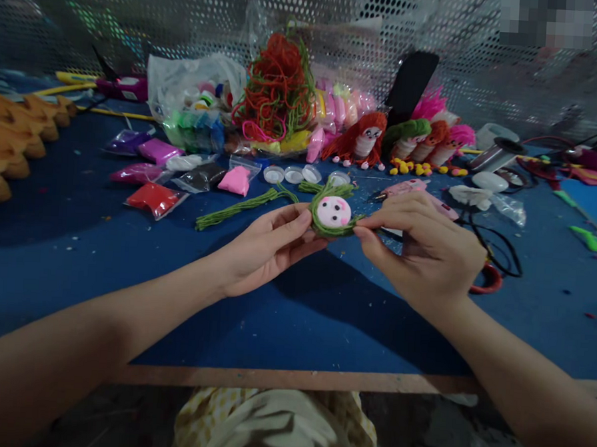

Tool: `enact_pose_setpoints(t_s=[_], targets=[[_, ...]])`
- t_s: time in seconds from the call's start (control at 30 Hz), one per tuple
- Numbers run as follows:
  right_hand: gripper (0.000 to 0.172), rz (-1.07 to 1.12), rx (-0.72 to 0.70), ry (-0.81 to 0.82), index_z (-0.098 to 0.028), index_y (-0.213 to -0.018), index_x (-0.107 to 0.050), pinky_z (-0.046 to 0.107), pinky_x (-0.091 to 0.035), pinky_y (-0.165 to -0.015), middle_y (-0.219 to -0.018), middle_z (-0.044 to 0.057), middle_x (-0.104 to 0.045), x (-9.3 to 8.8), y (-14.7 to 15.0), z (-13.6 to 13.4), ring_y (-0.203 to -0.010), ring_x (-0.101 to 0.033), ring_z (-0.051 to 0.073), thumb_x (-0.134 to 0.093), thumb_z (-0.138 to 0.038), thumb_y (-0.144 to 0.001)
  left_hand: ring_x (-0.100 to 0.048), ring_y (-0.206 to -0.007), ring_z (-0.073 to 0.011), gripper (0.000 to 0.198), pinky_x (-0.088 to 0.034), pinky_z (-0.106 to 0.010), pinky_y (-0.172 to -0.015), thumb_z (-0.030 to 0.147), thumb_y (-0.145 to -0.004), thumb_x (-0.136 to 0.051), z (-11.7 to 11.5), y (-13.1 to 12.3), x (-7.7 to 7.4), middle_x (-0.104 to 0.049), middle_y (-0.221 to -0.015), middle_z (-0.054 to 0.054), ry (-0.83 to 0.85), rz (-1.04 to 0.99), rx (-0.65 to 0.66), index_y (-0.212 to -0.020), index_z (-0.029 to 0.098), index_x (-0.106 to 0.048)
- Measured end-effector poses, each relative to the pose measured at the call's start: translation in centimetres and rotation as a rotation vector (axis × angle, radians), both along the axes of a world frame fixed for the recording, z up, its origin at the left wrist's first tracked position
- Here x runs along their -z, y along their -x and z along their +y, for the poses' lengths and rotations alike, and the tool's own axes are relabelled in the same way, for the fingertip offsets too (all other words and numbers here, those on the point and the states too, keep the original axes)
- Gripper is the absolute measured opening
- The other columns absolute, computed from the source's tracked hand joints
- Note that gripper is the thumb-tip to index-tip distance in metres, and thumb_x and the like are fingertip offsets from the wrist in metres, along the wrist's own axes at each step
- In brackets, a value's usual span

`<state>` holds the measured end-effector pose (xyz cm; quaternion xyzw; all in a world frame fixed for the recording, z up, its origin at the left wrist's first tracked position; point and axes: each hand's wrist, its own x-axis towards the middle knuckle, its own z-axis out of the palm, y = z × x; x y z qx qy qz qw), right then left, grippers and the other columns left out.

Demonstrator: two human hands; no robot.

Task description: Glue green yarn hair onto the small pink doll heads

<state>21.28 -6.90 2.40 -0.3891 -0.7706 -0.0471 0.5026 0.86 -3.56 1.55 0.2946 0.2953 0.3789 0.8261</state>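
A small round doll head (334, 213) with a white face, dark dots and pink patches is wrapped round its rim with green yarn (323, 229). My left hand (280, 239) grips it from the left, thumb on the edge and fingers beneath. With thumb and forefinger, my right hand (420, 246) pinches the yarn at the head's right side. Behind the left hand, a bundle of green yarn strands (236, 208) lies on the blue table. Several clear round caps (294, 175) sit just beyond the head. A pink glue gun (410, 188) lies behind the right hand, partly hidden by it.
Bags of coloured clay (155, 199) lie at left, near an orange egg-tray-like form (17, 142). Red and green yarn (276, 82) is heaped at the back. Finished yarn-haired dolls (365, 140) stand beside it. A wire spool (497, 155), black cable (511, 258) and red-handled scissors (488, 280) are at right.
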Motion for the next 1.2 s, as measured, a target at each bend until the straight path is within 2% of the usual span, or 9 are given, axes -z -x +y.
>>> enact_pose_setpoints(t_s=[0.2, 0.53, 0.67, 0.7, 0.77, 0.83, 0.93, 1.03, 1.2], targets=[[0.010, 0.041, -0.041, 0.069, -0.025, -0.082, -0.073, 0.036, -0.054, -0.074, -0.075, 0.001, -0.072, 0.2, -0.1, 0.0, -0.072, -0.065, 0.017, -0.072, -0.014, -0.081, -0.071, -0.084, -0.0102, 0.014, -0.061, -0.025, -0.090, 0.019, -0.097, -0.062, 0.4, 0.4, 0.2, -0.073, -0.088, -0.002, -0.050, 0.025, 0.031, -0.098, 0.016, -0.075], [0.010, 0.024, -0.060, 0.122, -0.025, -0.076, -0.069, 0.034, -0.051, -0.069, -0.067, -0.001, -0.069, -0.1, 0.4, -0.1, -0.067, -0.061, 0.016, -0.071, -0.018, -0.084, -0.068, -0.086, -0.0114, 0.015, -0.058, -0.024, -0.084, 0.026, -0.095, -0.066, 1.3, 1.1, 0.4, -0.075, -0.096, -0.004, -0.162, 0.062, 0.134, -0.098, 0.015, -0.075], [0.002, 0.071, -0.092, 0.197, -0.024, -0.087, -0.070, 0.034, -0.051, -0.072, -0.077, 0.001, -0.070, -0.2, -0.2, -0.3, -0.073, -0.063, 0.016, -0.071, -0.026, -0.086, -0.068, -0.087, -0.0131, 0.023, -0.056, -0.028, -0.089, 0.035, -0.095, -0.065, 1.5, 1.5, 0.2, -0.076, -0.096, -0.006, -0.141, 0.076, 0.202, -0.095, 0.015, -0.075], [0.008, 0.100, -0.099, 0.237, -0.024, -0.094, -0.070, 0.034, -0.052, -0.074, -0.084, 0.003, -0.071, -0.2, -0.4, -0.4, -0.078, -0.064, 0.017, -0.069, -0.028, -0.088, -0.068, -0.085, -0.0129, 0.024, -0.056, -0.027, -0.088, 0.037, -0.095, -0.065, 1.4, 1.5, 0.1, -0.076, -0.094, -0.006, -0.126, 0.087, 0.229, -0.093, 0.015, -0.075], [0.021, 0.164, -0.145, 0.369, -0.025, -0.111, -0.069, 0.034, -0.054, -0.080, -0.100, 0.005, -0.073, -0.1, -0.7, -0.4, -0.090, -0.067, 0.018, -0.065, -0.033, -0.092, -0.068, -0.083, -0.0126, 0.026, -0.056, -0.026, -0.084, 0.039, -0.091, -0.070, 1.3, 1.7, -0.2, -0.077, -0.091, -0.007, -0.112, 0.108, 0.296, -0.090, 0.014, -0.075], [0.027, 0.228, -0.254, 0.573, -0.027, -0.117, -0.069, 0.033, -0.056, -0.083, -0.107, 0.005, -0.075, -0.1, -0.6, -0.3, -0.096, -0.069, 0.019, -0.063, -0.040, -0.094, -0.068, -0.082, -0.0127, 0.030, -0.056, -0.024, -0.081, 0.042, -0.083, -0.079, 1.1, 1.8, -0.5, -0.076, -0.088, -0.006, -0.122, 0.120, 0.360, -0.088, 0.013, -0.075], [0.027, 0.337, -0.410, 0.939, -0.024, -0.102, -0.074, 0.028, -0.057, -0.076, -0.097, 0.003, -0.077, -0.2, -0.1, -0.2, -0.088, -0.071, 0.017, -0.063, -0.048, -0.093, -0.066, -0.077, -0.0129, 0.039, -0.055, -0.024, -0.075, 0.049, -0.074, -0.085, 0.9, 1.9, -0.6, -0.075, -0.083, -0.006, -0.168, 0.165, 0.416, -0.085, 0.013, -0.076], [0.033, 0.562, -0.446, 1.269, -0.017, -0.087, -0.073, 0.024, -0.057, -0.070, -0.085, 0.003, -0.074, -0.4, 0.6, -0.2, -0.075, -0.068, 0.014, -0.070, -0.050, -0.087, -0.066, -0.076, -0.0147, 0.043, -0.053, -0.025, -0.070, 0.053, -0.072, -0.084, 0.9, 2.0, -0.5, -0.074, -0.082, -0.008, -0.213, 0.228, 0.448, -0.084, 0.013, -0.077], [0.037, 0.780, -0.555, 1.601, -0.013, -0.081, -0.067, 0.019, -0.053, -0.052, -0.067, 0.002, -0.065, -0.4, 1.1, -0.6, -0.058, -0.061, 0.010, -0.074, -0.048, -0.084, -0.068, -0.081, -0.0153, 0.044, -0.053, -0.025, -0.071, 0.052, -0.071, -0.085, 1.0, 2.1, -0.6, -0.075, -0.087, -0.009, -0.193, 0.219, 0.450, -0.088, 0.013, -0.079]])
